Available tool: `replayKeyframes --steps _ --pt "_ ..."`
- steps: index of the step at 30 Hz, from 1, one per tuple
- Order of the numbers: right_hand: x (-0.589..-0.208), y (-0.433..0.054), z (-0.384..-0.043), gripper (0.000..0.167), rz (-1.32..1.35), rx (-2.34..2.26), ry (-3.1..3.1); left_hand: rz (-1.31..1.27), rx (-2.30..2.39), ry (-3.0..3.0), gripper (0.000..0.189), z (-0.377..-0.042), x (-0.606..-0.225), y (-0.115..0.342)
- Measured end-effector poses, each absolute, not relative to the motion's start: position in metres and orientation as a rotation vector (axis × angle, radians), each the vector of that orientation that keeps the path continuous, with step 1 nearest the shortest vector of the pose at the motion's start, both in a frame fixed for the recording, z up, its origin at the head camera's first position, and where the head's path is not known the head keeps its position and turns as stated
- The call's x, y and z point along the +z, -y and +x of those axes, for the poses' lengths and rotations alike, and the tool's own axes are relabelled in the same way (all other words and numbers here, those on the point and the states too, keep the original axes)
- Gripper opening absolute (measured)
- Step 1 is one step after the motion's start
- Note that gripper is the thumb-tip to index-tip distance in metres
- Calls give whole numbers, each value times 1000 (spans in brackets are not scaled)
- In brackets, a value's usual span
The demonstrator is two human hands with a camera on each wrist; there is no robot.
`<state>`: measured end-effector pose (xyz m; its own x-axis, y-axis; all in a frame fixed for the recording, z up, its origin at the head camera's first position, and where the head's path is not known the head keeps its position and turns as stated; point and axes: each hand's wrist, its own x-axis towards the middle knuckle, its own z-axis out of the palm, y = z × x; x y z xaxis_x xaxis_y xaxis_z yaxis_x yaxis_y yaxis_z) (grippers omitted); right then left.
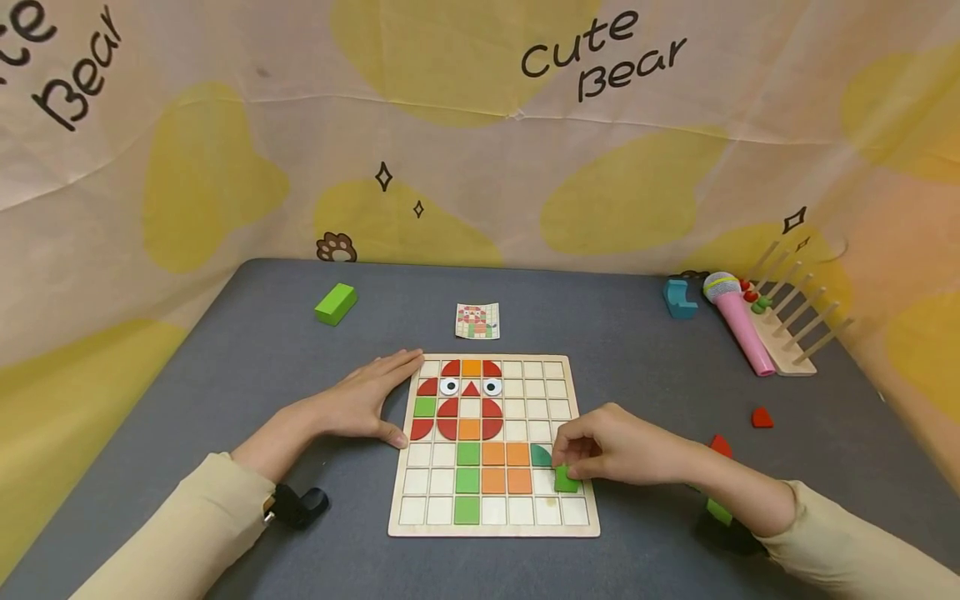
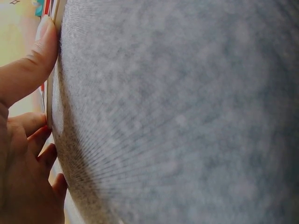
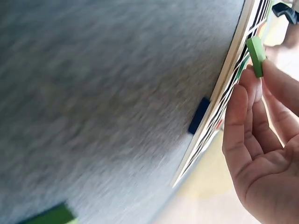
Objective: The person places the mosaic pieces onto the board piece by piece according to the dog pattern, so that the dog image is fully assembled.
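A wooden grid board (image 1: 495,530) lies on the table, partly filled with red, orange and green pieces and two white eye pieces. My left hand (image 1: 360,396) rests at its left edge, thumb and fingers spread apart. In the left wrist view the thumb (image 2: 41,44) touches the board's rim. My right hand (image 1: 618,446) pinches a green square tile (image 1: 566,479) over the lower right cells. The right wrist view shows that tile (image 3: 255,56) between thumb and fingertips. Beside those fingers, a dark green quarter-round piece (image 1: 541,455) sits in a cell.
Behind the board lies a small pattern card (image 1: 477,321). A green block (image 1: 336,304) stands back left. At the back right are a blue block (image 1: 679,300), a pink toy microphone (image 1: 741,325) and a pegged wooden stand (image 1: 798,367). Red pieces (image 1: 762,417) lie near the right arm.
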<state>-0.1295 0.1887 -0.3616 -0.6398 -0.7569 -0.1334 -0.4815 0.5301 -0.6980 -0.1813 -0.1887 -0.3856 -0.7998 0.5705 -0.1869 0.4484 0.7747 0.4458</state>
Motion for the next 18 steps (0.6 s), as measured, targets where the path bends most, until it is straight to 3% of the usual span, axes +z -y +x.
replayKeyframes --steps 18 --pt "-364 -166 -124 6 -926 -940 -2401 775 557 -2657 117 -182 -388 189"
